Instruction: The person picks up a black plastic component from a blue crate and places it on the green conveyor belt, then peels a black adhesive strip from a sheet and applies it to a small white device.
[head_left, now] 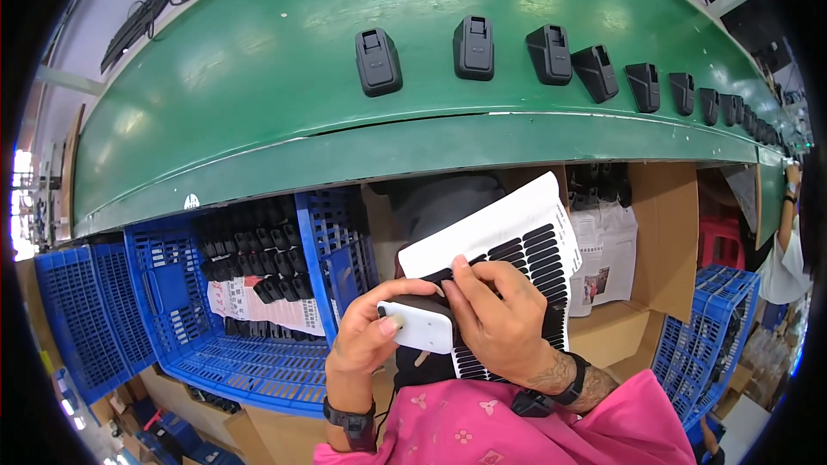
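Observation:
A small device (424,328) with a white flat face and dark sides is gripped in my left hand (362,331), the thumb on the white face and the fingers behind. My right hand (504,323) meets it at the upper right edge with thumb and fingers pinched together; what lies between them is too small or hidden to name. Under my hands, over my lap, rests a white backing sheet (482,228) with rows of black rounded strips (543,254). My right hand covers part of that sheet.
Black cradle-shaped units (379,65) stand in a row along the green bench (258,77). At the left, a blue plastic crate (258,383) holds dark parts between printed paper. A cardboard box (668,232) stands at the right, beside another blue crate (702,336). A person's arm (788,198) shows far right.

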A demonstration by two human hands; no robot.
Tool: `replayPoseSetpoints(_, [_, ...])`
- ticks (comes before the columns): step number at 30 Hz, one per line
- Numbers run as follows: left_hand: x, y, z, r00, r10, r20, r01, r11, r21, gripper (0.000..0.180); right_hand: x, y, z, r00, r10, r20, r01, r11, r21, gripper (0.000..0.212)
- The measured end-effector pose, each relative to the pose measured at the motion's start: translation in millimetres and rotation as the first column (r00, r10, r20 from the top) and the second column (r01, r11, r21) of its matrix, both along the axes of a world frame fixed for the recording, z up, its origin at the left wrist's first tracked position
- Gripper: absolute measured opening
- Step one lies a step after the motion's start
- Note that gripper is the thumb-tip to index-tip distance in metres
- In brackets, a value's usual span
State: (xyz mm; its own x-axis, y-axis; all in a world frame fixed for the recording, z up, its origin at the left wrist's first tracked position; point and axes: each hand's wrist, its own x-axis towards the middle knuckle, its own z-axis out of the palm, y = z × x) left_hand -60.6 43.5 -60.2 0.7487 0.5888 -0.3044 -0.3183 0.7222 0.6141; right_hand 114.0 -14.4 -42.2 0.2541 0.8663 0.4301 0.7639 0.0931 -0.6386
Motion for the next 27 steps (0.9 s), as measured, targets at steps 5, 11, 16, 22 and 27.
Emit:
replayPoseSetpoints(5, [2.6,-4.8,-0.9,1.0,0.028,0.014,-0.029,0.999,0.02,0.059,-3.3,0.6,-4.3,0.998,0.004,-0.059,-0.003,1.0,0.022,0.023])
replayPoseSetpoints(11, [-4.3,-26.1,17.5,0.945,0.306,-0.115,-0.281,0.94,0.192,0.056,2.5,-0.6,6.0,0.957,0.012,-0.29,-0.037,0.996,-0.082,0.011])
replayPoseSetpoints(16, [-38.9,-37.5,29.7,0.829,0.558,0.05,-0.552,0.798,0.241,0.063,12.0,-14.7,11.8,0.784,0.127,-0.608,-0.192,0.98,-0.043,0.009])
replayPoseSetpoints(22, [34.9,-49.7,58.1,0.855,0.422,-0.3,-0.284,0.867,0.411,0.074,11.4,-36.3,54.3,0.037,0.132,-0.991,-0.134,0.983,0.126,0.008])
replayPoseSetpoints(27, [48.9,-35.2,66.6,0.942,0.061,-0.331,0.113,0.869,0.482,0.062,22.0,-38.2,70.1,0.294,0.056,-0.954,-0.144,0.99,0.014,0.008])
